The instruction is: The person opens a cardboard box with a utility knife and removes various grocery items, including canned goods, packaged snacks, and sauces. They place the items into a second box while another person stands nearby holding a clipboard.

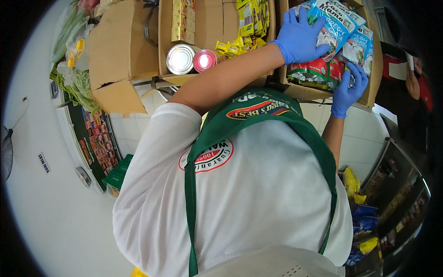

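My left hand (301, 38), in a blue glove, reaches across to the right-hand cardboard box (375, 69). It lies palm down, fingers spread, against a blue and white coconut-milk pouch (335, 24). A second blue pouch (358, 45) leans beside it. Lower in the same box is a red pouch (313, 71) with a clear, shiny edge. My right hand (349, 88), also gloved, is at the box's near right corner with curled fingers next to the pouches. Whether it grips one cannot be made out.
A middle cardboard box (214, 20) holds stacked small cartons (183, 20), two cans (180, 59) and yellow sachets (247, 20). Further left stands another box (110, 45) with open flaps, near leafy vegetables (79, 86). At the far right, a person's hand (412, 85) shows.
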The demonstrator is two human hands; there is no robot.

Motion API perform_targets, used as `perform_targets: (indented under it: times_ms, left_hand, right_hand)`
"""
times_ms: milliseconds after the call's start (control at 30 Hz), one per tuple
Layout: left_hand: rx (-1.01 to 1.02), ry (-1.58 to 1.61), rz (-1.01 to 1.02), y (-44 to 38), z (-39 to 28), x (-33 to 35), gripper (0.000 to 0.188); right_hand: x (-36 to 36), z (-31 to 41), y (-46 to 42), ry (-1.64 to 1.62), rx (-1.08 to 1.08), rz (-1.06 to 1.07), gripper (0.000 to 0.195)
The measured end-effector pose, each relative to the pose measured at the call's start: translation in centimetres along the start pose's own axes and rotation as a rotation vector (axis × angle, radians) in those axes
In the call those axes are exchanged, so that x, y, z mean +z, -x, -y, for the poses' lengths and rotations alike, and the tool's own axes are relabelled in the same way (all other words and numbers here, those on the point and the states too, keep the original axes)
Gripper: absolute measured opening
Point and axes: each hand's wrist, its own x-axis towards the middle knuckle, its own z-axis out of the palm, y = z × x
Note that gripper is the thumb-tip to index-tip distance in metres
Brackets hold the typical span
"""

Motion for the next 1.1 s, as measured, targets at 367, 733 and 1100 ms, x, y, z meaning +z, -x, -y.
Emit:
perform_targets:
  times_ms: [367,733,1100]
  left_hand:
    - [0.303,0.287,0.32,-2.1,6.9,-8.1,0.071]
    - [-1.006,0.709,0.743,-1.1,21.3,-1.4,0.107]
    - [-0.786,0.809,0.827,0.4,19.9,1.3,0.082]
  right_hand:
    - [0.2,-1.6,0.6,-0.211,0.159,-0.231,0.021]
    - [1.0,-1.4,0.7,-0.196,0.207,-0.369,0.019]
    - [0.7,-0.4,0.0,0.014,0.225,-0.383,0.022]
